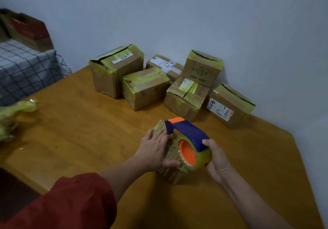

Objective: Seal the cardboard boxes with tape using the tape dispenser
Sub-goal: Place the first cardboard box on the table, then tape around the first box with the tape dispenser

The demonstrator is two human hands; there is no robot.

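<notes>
At the near middle of the table [79,140], I saw the left hand [154,150] clasping the small box [174,174], fingers over its top, thumb hooked round its near side. The right hand [217,159] gripped the tape dispenser [190,132], whose front end sat just beside the left fingertips. More boxes [145,88] stood far back.

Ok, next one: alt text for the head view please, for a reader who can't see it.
A person's left hand holds a small cardboard box on a wooden table while the right hand grips a blue and orange tape dispenser over it. Six more taped boxes stand behind, near the wall.
</notes>
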